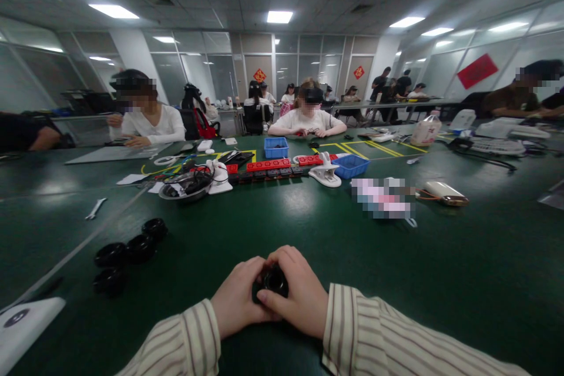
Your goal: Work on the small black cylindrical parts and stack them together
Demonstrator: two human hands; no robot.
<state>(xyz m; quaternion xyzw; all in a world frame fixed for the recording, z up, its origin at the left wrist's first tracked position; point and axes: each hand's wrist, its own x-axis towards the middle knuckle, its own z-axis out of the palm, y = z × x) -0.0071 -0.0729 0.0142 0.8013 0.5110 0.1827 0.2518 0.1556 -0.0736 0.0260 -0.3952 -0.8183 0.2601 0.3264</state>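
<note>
My left hand [238, 296] and my right hand [296, 294] meet at the near edge of the green table [335, 247], both closed round one small black wheel [273, 281]. Only the wheel's top shows between my fingers. Striped sleeves cover both my forearms. Several more black wheels [127, 249] lie loose on the table to the left of my hands.
A white device [24, 329] lies at the near left corner and a small wrench [95, 209] farther left. Mid-table stand a bowl of parts [185, 185], red blocks [268, 165], two blue bins [276, 147] and a white clamp [325, 173]. People sit along the far side.
</note>
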